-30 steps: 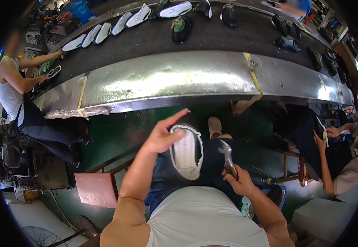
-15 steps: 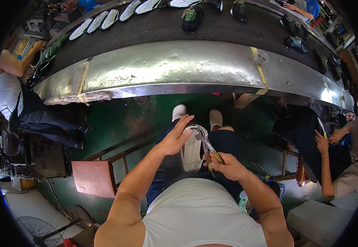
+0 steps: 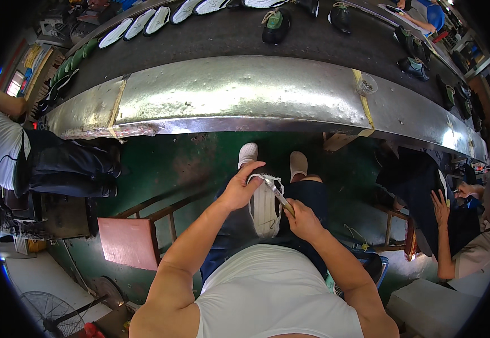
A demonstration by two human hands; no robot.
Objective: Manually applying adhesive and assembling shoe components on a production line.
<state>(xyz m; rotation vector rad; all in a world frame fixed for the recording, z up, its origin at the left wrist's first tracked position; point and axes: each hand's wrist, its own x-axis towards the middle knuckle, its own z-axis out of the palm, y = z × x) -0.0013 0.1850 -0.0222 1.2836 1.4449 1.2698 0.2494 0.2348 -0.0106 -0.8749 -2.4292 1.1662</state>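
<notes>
Beyond a steel conveyor rim [image 3: 245,107], left hand [image 3: 239,188] grips white shoe [image 3: 265,208] (toe away); right hand [image 3: 301,219] clasps tool [image 3: 277,193].

shoe: a white shoe [image 3: 265,209], sole side up, lying lengthwise on the lap at the centre of the frame, toe end toward the upper edge
shoe edge: thin pale rim curling at the top end, touching the tool
tool: slim metal tool [image 3: 279,196], possibly a knife, slanted across the shoe's upper right
</notes>
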